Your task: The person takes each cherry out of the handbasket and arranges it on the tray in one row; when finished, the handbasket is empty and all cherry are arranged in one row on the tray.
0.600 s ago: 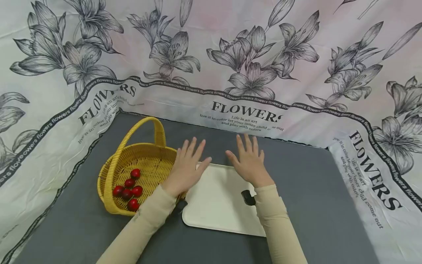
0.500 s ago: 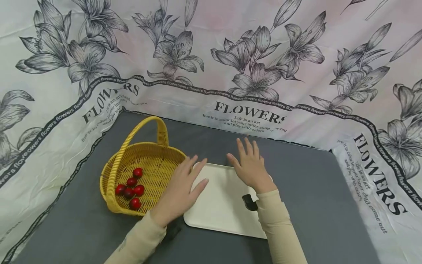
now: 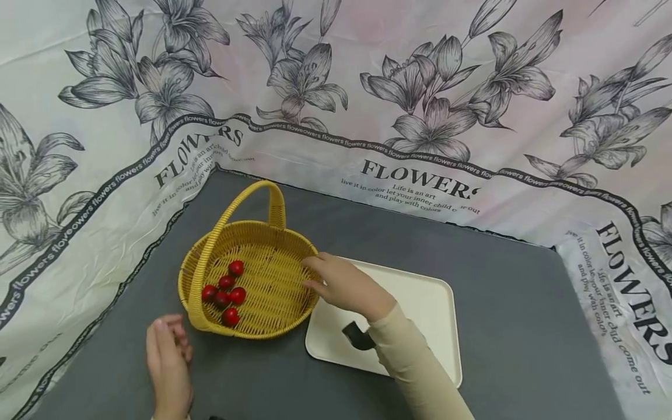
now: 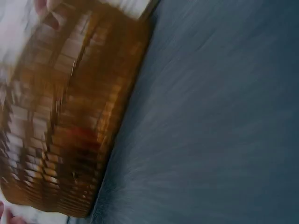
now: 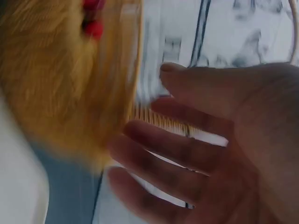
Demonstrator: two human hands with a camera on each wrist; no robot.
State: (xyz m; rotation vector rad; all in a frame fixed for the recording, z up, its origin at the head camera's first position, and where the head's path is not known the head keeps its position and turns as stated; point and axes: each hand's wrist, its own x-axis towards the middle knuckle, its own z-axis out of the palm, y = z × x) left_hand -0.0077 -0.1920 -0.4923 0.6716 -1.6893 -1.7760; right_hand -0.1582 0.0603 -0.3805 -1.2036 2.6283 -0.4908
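A yellow woven basket (image 3: 252, 334) with a tall arched handle stands on the left half of the table. Inside it, toward the left, lie several small round red fruits (image 3: 237, 296) that look like cherries. My right hand (image 3: 349, 286) is at the basket's right rim, fingers slightly bent and spread; whether they touch the rim cannot be told. In the right wrist view, nothing is held in that hand (image 5: 205, 140). My left hand (image 3: 170, 364) hovers off the basket's front left, fingers loosely curled and holding nothing. The left wrist view shows the basket's side (image 4: 70, 116), blurred.
A cream rectangular tray (image 3: 438, 326) lies right of the basket, partly under my right forearm. A small black device (image 3: 358, 336) sits at my right wrist. Grey covering spreads over the table (image 3: 514, 326). A flower-printed cloth (image 3: 420, 128) rises along the back and sides.
My left hand has moved from over the tray to the basket's front left. The right hand has swung left to the basket's right rim. The head view has shifted slightly right.
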